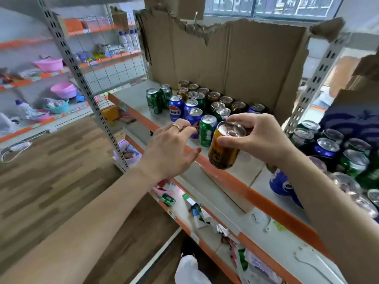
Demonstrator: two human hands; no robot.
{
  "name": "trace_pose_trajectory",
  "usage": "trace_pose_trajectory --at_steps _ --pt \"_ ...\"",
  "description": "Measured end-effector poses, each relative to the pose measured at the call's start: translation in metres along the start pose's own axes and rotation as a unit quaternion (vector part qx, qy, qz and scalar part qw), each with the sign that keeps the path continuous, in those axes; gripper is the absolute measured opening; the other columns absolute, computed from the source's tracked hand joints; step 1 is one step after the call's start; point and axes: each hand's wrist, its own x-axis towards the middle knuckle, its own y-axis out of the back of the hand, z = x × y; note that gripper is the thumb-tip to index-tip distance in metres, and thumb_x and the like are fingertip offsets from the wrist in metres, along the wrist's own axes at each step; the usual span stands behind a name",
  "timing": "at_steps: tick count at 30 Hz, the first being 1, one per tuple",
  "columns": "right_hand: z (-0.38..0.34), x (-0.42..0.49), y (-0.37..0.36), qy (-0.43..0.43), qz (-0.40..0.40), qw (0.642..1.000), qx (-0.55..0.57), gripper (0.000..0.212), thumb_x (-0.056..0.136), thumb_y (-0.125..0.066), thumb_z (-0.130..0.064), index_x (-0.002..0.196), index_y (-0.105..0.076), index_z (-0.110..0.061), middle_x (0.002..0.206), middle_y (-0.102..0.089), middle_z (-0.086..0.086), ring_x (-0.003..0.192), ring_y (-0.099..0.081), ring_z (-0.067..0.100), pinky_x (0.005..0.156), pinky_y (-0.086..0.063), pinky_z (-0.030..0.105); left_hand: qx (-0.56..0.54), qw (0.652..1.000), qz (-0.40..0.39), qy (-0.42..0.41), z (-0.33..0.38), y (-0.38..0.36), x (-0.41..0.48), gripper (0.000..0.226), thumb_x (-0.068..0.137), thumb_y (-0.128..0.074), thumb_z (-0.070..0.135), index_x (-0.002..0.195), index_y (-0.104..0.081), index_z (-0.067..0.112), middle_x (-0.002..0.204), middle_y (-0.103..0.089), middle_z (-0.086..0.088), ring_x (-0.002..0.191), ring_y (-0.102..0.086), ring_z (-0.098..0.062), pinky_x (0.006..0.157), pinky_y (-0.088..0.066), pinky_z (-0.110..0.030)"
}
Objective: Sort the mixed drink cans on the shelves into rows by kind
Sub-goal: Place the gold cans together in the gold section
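My right hand (258, 138) grips a gold can (224, 147) by its top rim and side, tilted, above the shelf's orange front edge (225, 177). My left hand (174, 148) hovers just left of it with fingers loosely spread, its fingertips near the top of a blue can (194, 119); it holds nothing that I can see. On the shelf behind stand green cans (154, 100), blue cans (176, 107) and a back row of gold cans (213, 97), partly mixed. A green can (207, 130) stands next to the held one.
A torn cardboard sheet (235, 58) backs the shelf. To the right, a second group of mixed cans (338, 152) crowds the neighbouring shelf. The lower shelf (205, 214) holds loose packets and paper. Grey slotted uprights (86, 83) frame the bay; wooden floor lies left.
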Motion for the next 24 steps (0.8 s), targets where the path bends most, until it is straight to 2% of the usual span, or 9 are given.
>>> trace_pose_trajectory --at_steps 3,5,9,13,21,24 --pt "0.007 0.040 -0.012 -0.001 0.011 1.000 0.010 0.063 0.067 -0.085 -0.043 0.121 -0.069 -0.014 0.112 -0.070 -0.004 0.102 -0.066 0.006 0.089 -0.055 0.023 0.006 1.000 -0.003 0.001 -0.028 -0.002 0.026 0.052 0.093 -0.053 0.051 0.134 -0.055 0.018 0.137 -0.049 0.001 0.126 -0.048 -0.021 0.106 -0.040 -0.042" --pt "0.011 0.070 -0.017 -0.003 0.024 1.000 0.018 0.062 0.066 -0.085 -0.043 0.120 -0.069 -0.015 0.111 -0.069 -0.007 0.104 -0.065 0.006 0.092 -0.054 0.025 0.021 1.000 -0.001 0.003 -0.047 -0.002 0.047 0.049 0.094 -0.057 0.048 0.134 -0.054 0.020 0.137 -0.048 0.004 0.126 -0.047 -0.019 0.104 -0.037 -0.039" --pt "0.023 0.132 -0.019 -0.006 0.052 0.998 0.017 0.061 0.067 -0.087 -0.037 0.121 -0.069 -0.014 0.107 -0.068 -0.009 0.103 -0.065 0.004 0.094 -0.051 0.020 0.032 0.999 -0.004 0.009 -0.084 0.003 0.100 0.048 0.094 -0.055 0.049 0.134 -0.054 0.022 0.142 -0.047 0.005 0.129 -0.045 -0.018 0.104 -0.037 -0.038" --pt "0.036 0.186 -0.015 -0.006 0.069 0.998 -0.001 0.063 0.067 -0.086 -0.039 0.122 -0.068 -0.014 0.108 -0.067 -0.009 0.100 -0.062 0.001 0.080 -0.042 -0.001 0.038 0.999 -0.014 -0.004 -0.107 0.004 0.158 0.050 0.094 -0.056 0.047 0.136 -0.053 0.020 0.141 -0.048 0.002 0.129 -0.045 -0.021 0.105 -0.036 -0.039" --pt "0.066 0.246 -0.012 -0.023 0.086 0.995 -0.050 0.065 0.069 -0.085 -0.041 0.125 -0.065 -0.015 0.107 -0.061 -0.010 0.100 -0.057 0.004 0.069 -0.036 -0.007 0.024 0.998 -0.018 -0.047 -0.130 -0.027 0.241 0.050 0.093 -0.057 0.046 0.135 -0.055 0.019 0.140 -0.050 -0.001 0.125 -0.049 -0.025 0.103 -0.038 -0.042" --pt "0.076 0.256 -0.015 -0.045 0.073 0.994 -0.062 0.069 0.067 -0.086 -0.043 0.126 -0.064 -0.016 0.119 -0.066 -0.004 0.104 -0.058 0.007 0.076 -0.039 0.000 0.009 0.997 -0.024 -0.067 -0.135 -0.039 0.259 0.049 0.094 -0.057 0.045 0.135 -0.055 0.018 0.138 -0.051 -0.001 0.125 -0.050 -0.026 0.102 -0.040 -0.043"
